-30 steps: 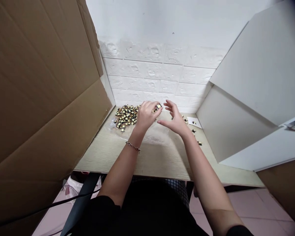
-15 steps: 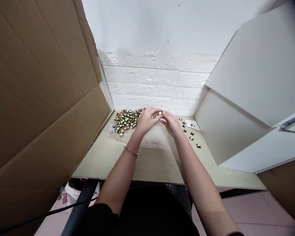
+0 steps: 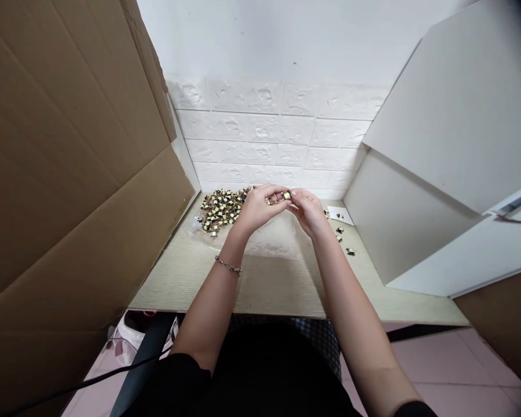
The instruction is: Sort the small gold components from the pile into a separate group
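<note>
My left hand (image 3: 260, 207), with a chain bracelet at its wrist, is curled around several small transformers with yellow tape and black ends. One small transformer (image 3: 286, 196) sits at the fingertips, where both hands meet. The thumb and fingers of my right hand (image 3: 308, 211) pinch this piece from its right side. Just left of my left hand lies a heap of the same transformers (image 3: 221, 211), with copper-coloured wires among them. The heap rests on a clear plastic bag (image 3: 271, 240) that spreads beneath both hands.
Several loose transformers (image 3: 351, 251) lie on the table (image 3: 282, 289) right of my right hand, near a small white paper (image 3: 335, 211). A tall cardboard sheet (image 3: 147, 197) borders the left, white panels (image 3: 412, 214) the right. A white brick-patterned wall (image 3: 260, 153) stands behind.
The transformer at the fingertips has turned and tilted slightly between my hands. My right hand has shifted slightly right, covering some loose pieces. The view has moved a little.
</note>
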The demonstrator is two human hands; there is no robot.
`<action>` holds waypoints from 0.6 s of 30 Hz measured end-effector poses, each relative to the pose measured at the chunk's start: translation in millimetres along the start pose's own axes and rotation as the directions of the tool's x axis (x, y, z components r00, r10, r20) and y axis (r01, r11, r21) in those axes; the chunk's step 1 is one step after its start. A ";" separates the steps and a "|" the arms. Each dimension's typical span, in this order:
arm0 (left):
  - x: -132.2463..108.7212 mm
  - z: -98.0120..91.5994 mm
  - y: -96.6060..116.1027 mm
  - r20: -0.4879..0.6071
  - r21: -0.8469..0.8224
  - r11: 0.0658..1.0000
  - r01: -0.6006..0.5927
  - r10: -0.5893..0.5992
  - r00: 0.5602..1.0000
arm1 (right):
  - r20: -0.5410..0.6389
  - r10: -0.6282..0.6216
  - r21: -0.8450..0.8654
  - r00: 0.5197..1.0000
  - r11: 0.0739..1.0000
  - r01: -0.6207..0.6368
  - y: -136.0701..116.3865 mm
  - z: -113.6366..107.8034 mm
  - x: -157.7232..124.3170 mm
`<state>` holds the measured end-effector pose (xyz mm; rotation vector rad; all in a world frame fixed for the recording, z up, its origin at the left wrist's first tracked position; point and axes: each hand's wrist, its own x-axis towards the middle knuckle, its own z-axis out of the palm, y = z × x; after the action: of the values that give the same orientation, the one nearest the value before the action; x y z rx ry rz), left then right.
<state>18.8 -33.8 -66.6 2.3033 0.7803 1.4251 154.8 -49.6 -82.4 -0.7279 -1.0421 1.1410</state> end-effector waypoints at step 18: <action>-0.1 1.0 -18.1 0.402 0.372 0.894 0.250 -0.398 0.825 | -0.138 -0.086 -0.781 0.987 0.622 -0.055 32.7 -14.6 14.2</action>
<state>14.6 -19.3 -76.8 2.4262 1.2263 0.5839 157.4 -26.0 -112.8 -1.4823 -1.4100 0.5349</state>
